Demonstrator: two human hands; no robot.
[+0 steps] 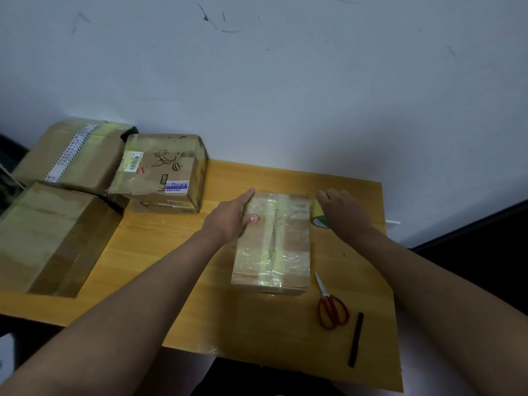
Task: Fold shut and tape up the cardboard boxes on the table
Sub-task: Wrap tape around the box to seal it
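A small cardboard box (273, 247) lies shut in the middle of the wooden table (177, 281), with yellowish clear tape along its top seam and across both ends. My left hand (233, 217) rests flat on the box's far left corner, thumb on the top. My right hand (341, 211) is just right of the box, over a roll of tape (318, 217) that stands against the box's far right side. Most of the roll is hidden behind that hand, and I cannot tell whether the fingers grip it.
Three larger taped boxes sit at the left: a printed one (163, 170), a long one (71, 155) behind it, and a near one (48, 238). Red-handled scissors (330, 305) and a black marker (356, 340) lie at the right near the table's front edge.
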